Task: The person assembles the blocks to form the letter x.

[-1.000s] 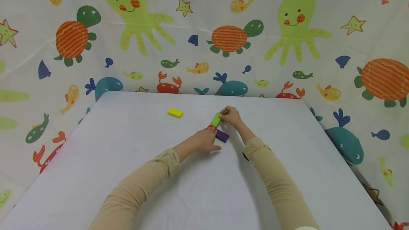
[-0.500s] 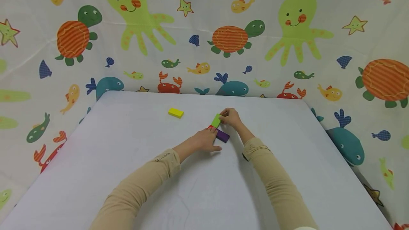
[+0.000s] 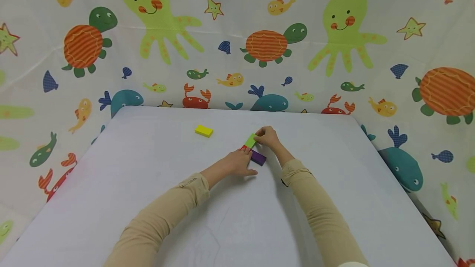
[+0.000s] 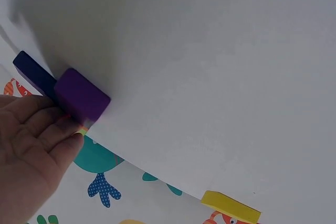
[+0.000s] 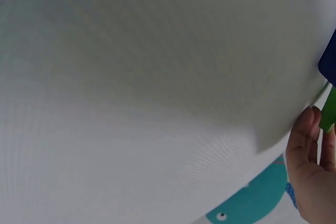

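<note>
My right hand (image 3: 268,136) pinches a green block (image 3: 250,141) at its right side, near the far middle of the table. My left hand (image 3: 238,163) lies with fingers extended and thumb spread, its fingertips on a red block (image 3: 243,147) that is mostly hidden. The green block's near end meets the red one. Beside the left fingers, a dark block (image 3: 258,158) points to the right. In the left wrist view, a purple block (image 4: 81,95) and a dark blue block (image 4: 34,74) sit against the left fingers (image 4: 47,124). The right wrist view shows the green block (image 5: 328,111) at the right fingers.
A yellow block (image 3: 204,131) lies farther left on the white table (image 3: 148,151). Behind the table's far edge hangs a cloth (image 3: 222,32) printed with sea animals.
My right hand has shifted slightly toward me with the green block, which now sits a little closer in against the red block. My left hand has stayed in place.
</note>
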Tool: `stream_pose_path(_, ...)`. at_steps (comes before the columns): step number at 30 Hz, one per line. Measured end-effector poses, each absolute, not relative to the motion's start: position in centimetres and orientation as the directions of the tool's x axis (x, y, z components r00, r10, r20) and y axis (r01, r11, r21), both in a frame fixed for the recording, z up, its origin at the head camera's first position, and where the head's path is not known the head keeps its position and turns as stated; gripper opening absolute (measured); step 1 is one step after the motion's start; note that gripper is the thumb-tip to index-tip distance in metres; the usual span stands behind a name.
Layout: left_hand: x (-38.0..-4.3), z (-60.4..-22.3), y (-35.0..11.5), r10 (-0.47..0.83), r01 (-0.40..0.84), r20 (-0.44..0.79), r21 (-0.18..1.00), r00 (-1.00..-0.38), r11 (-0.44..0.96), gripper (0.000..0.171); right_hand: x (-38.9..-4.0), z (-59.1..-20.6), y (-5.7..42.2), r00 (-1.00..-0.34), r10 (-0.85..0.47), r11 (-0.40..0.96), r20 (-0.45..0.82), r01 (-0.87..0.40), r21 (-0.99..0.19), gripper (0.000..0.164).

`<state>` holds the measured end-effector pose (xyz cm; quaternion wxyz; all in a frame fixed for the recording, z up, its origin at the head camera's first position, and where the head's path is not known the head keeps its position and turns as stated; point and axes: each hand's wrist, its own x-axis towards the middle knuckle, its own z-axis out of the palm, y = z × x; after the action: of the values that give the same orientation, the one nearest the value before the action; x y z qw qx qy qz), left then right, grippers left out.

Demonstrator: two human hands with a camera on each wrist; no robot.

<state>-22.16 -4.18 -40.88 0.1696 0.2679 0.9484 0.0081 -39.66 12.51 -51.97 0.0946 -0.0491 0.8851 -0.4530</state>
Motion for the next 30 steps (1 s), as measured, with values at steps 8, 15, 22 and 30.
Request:
stream_pose_path(8,-22.2,-41.1,-4.1,0.520,0.516,-0.295,0.098,-0.802,0.851,0.082,-38.6,-50.3,12.3,-0.970,-0.150,0.601,-0.193,0.066,-0.796,0.026)
stream_pose_path(15,-22.2,-40.9,-4.2,0.507,0.503,-0.310,0.098,-0.805,0.859,0.081,-41.6,-53.7,12.5,-0.976,-0.119,0.635,-0.183,0.067,-0.770,0.015)
stream_pose_path(22,-22.3,-40.9,-4.2,0.494,0.493,-0.333,0.092,-0.803,0.865,0.082,-41.6,-54.2,12.6,-0.985,-0.125,0.673,-0.118,0.003,-0.739,0.020)
stream_pose_path(30,-22.4,-41.0,-4.2,0.494,0.491,-0.337,0.102,-0.801,0.865,0.082,-42.8,-56.0,13.2,-0.982,-0.165,0.668,-0.086,-0.047,-0.743,0.025)
